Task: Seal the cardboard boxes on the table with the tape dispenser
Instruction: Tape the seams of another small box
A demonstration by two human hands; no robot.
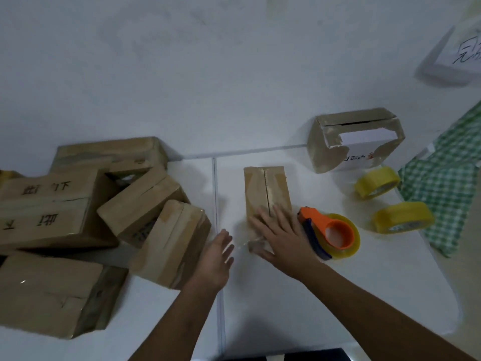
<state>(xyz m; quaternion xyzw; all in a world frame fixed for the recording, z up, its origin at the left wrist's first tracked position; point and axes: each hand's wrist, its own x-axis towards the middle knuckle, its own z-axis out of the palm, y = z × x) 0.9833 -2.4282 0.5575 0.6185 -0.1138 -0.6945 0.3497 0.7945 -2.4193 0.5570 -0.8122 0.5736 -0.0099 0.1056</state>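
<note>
- Smoothing looks like the step in hand: the right hand [279, 237] lies flat, fingers straight and spread, on the near end of the small cardboard box [266, 196] at mid-counter [338, 295].
- The left hand [217, 259] hovers just beside the box's near corner, fingers relaxed and holding nothing; a glint of clear tape shows there.
- The tape dispenser [329, 234] lies ungripped just right of the box.
- Next, I judge, pressing the tape flat, then swapping in a box from the pile [86, 220] at left.
</note>
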